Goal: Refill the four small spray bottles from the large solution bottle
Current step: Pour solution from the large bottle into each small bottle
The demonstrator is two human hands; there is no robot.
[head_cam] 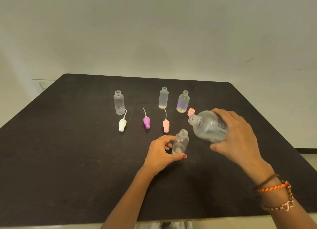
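A: Where does the refill stand?

B: The large clear plastic solution bottle [208,126] is uncapped and tipped, its neck pointing left, just above and right of the mouth of a small clear round spray bottle [180,142] standing open on the black counter [68,160]. The right hand [238,134] is wrapped around the big bottle; the left hand [163,151] pinches the small one near its base.

A: And the others?

B: 3 more small open bottles stand farther back: an empty-looking clear one [119,102], a frosted one [163,98], and a yellowish-tinted one [183,101]. 3 pump heads lie between, white [122,124], purple [146,122], pink [166,125], and a pink cap [191,112] sits near the large bottle.

A: Risks?

B: I'd judge the wide neck against that narrow mouth is the trouble: tilt too fast and liquid spills over the counter, or the light bottle tips if the pinch slackens.
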